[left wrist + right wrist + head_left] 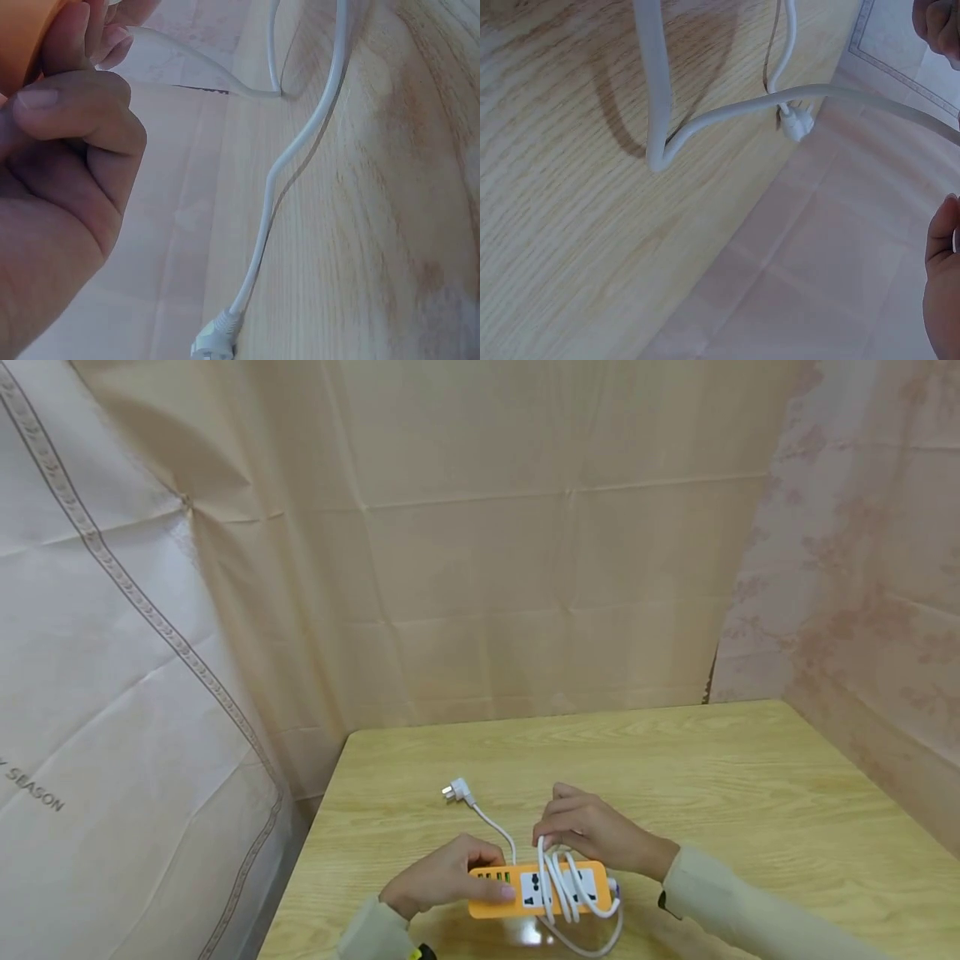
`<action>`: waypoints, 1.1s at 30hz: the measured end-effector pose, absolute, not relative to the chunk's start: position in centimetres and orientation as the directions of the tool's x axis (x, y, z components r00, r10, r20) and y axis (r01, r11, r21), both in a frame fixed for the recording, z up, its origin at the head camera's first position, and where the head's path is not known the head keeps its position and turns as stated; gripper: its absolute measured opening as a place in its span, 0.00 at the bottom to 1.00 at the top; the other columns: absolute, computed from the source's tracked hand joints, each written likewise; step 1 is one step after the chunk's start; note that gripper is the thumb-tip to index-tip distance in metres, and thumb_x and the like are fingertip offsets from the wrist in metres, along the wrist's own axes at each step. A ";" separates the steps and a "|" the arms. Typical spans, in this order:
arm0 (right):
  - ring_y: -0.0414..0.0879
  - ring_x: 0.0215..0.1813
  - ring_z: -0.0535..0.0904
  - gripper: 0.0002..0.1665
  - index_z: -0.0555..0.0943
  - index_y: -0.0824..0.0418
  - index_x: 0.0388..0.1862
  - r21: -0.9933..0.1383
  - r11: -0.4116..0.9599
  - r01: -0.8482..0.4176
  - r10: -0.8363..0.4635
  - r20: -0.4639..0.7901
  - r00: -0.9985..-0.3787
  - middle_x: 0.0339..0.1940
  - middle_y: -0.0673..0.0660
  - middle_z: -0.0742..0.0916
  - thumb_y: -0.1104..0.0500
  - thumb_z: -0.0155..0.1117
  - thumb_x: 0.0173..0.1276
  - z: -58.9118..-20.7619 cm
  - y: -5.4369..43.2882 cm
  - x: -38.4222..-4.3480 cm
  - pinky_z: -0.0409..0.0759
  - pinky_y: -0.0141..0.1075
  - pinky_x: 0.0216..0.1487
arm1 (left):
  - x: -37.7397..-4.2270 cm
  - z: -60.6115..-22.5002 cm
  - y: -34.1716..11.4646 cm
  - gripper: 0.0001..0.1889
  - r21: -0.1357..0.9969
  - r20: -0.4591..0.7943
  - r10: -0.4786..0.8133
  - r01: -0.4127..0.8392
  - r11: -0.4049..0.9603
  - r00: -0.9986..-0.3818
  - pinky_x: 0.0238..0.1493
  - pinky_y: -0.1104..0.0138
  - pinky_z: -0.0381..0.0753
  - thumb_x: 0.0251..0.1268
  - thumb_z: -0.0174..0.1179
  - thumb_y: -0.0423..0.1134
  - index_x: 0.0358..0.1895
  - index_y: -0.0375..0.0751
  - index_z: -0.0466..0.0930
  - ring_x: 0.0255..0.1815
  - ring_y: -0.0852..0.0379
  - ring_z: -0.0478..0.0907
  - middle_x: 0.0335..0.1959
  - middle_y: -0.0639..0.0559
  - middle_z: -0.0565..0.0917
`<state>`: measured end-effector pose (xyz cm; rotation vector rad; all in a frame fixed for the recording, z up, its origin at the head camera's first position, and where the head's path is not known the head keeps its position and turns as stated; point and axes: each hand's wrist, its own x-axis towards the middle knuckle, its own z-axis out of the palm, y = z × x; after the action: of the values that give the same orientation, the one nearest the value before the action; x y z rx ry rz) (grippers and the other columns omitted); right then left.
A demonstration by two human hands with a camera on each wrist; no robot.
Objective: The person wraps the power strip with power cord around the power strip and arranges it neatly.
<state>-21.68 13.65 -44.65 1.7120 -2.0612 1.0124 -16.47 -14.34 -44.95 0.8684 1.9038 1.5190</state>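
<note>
Left hand (448, 875) gripped orange power strip (531, 889) over wooden table (675, 777). Right hand (592, 827) pinched white cord (542, 860), looped across strip. Step in hand, apparently: cord winding or unwinding; direction indeterminate. Next move called for steady strip, controlled cord.

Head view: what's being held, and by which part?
The left hand grips the orange power strip by its left end; the right hand pinches the white cord at a loop.

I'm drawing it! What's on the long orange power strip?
Loops of round white cable and the thumb of the left hand. White socket panels show between loops; areas under cable or thumb are hidden.
</note>
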 end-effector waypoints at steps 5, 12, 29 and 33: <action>0.35 0.37 0.65 0.12 0.87 0.47 0.48 -0.367 0.044 -0.929 -0.747 0.606 -0.274 0.41 0.38 0.87 0.62 0.66 0.71 -44.4 13.8 -21.5 0.68 0.24 0.38 | -16.3 -45.0 -14.3 0.23 0.981 -0.017 0.771 0.138 0.136 -0.637 0.29 0.73 0.72 0.69 0.67 0.49 0.36 0.26 0.80 0.25 0.67 0.70 0.28 0.60 0.82; 0.36 0.36 0.66 0.17 0.87 0.46 0.48 -0.421 0.028 -0.906 -0.757 0.584 -0.295 0.39 0.37 0.87 0.67 0.68 0.68 -44.3 14.0 -21.6 0.67 0.25 0.38 | -16.2 -45.4 -14.3 0.24 0.987 0.000 0.780 0.126 0.101 -0.626 0.30 0.72 0.73 0.70 0.65 0.49 0.37 0.24 0.80 0.26 0.67 0.72 0.29 0.59 0.82; 0.32 0.35 0.66 0.15 0.87 0.47 0.49 -0.440 0.040 -0.897 -0.747 0.584 -0.320 0.42 0.38 0.88 0.65 0.67 0.71 -45.4 14.4 -22.1 0.68 0.25 0.35 | -16.3 -45.8 -14.3 0.28 0.992 0.033 0.778 0.118 0.053 -0.627 0.26 0.72 0.70 0.69 0.65 0.54 0.38 0.23 0.78 0.23 0.67 0.70 0.26 0.62 0.80; 0.33 0.34 0.66 0.14 0.87 0.47 0.49 -0.454 0.049 -0.889 -0.734 0.587 -0.341 0.42 0.39 0.88 0.65 0.67 0.71 -45.5 14.1 -21.9 0.68 0.25 0.35 | -16.2 -45.9 -14.2 0.28 0.994 0.034 0.773 0.103 0.041 -0.634 0.26 0.73 0.72 0.69 0.64 0.53 0.38 0.23 0.78 0.24 0.67 0.72 0.27 0.61 0.81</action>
<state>-21.90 14.11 -45.51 1.6736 -2.1230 1.1666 -16.24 -14.22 -45.87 0.8820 1.7932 1.6401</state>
